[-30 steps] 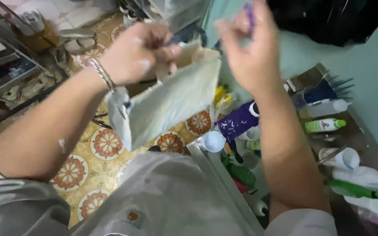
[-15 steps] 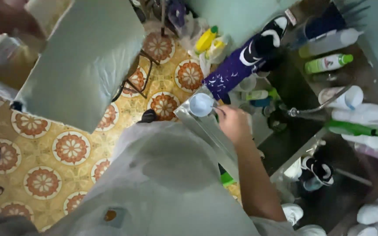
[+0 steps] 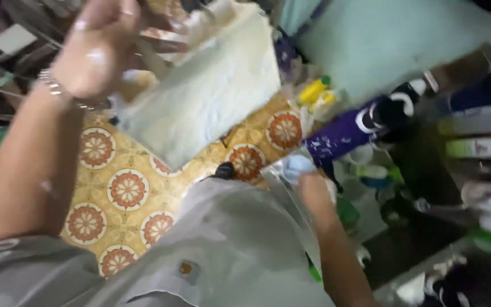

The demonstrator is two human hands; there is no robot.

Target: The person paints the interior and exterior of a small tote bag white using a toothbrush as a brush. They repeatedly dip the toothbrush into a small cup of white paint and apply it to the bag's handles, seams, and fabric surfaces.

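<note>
My left hand (image 3: 99, 48), with a metal bracelet on the wrist, is raised at the upper left and grips the top edge of a pale, cream-coloured cloth bag (image 3: 206, 91) that hangs tilted over the floor. My right hand (image 3: 313, 190) is low at the centre right, reaching down beside a small light-blue cap or lid (image 3: 299, 166) at the edge of a metal shelf (image 3: 285, 190). The fingers are blurred and partly hidden, so its grip is unclear. My grey garment (image 3: 223, 250) fills the lower middle.
Yellow floor tiles with orange flower medallions (image 3: 126, 190) lie below. On the right stand a purple bottle (image 3: 342, 139), a yellow bottle (image 3: 313, 91), a green bottle (image 3: 475, 148) and several other containers on dark shelves. A pale green wall (image 3: 382, 40) rises behind.
A second ago both hands held the bag up. My right hand has let go and dropped to the shelf edge; my left hand keeps the bag raised, now nearer the centre.
</note>
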